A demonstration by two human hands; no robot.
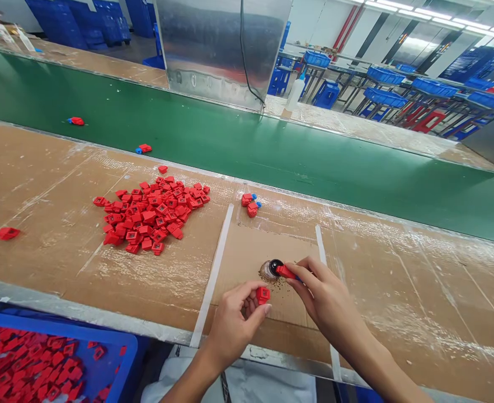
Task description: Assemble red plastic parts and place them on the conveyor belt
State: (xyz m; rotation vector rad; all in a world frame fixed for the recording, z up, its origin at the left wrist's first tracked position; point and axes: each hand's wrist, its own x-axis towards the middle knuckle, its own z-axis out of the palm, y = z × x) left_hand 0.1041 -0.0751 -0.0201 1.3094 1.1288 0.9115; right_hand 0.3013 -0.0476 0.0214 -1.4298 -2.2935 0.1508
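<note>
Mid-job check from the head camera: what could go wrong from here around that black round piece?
The left hand pinches the small red plastic part only at the fingertips, so it might slip and drop. The right hand holds a red piece against the black round piece, right beside loose brown grains on the cardboard sheet; those grains may stick to the parts or scatter.

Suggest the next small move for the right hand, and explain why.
Probably lift the slim red plastic part off the round black disc: the right hand presses its tip there, while the left hand pinches a square red plastic part close by.
</note>
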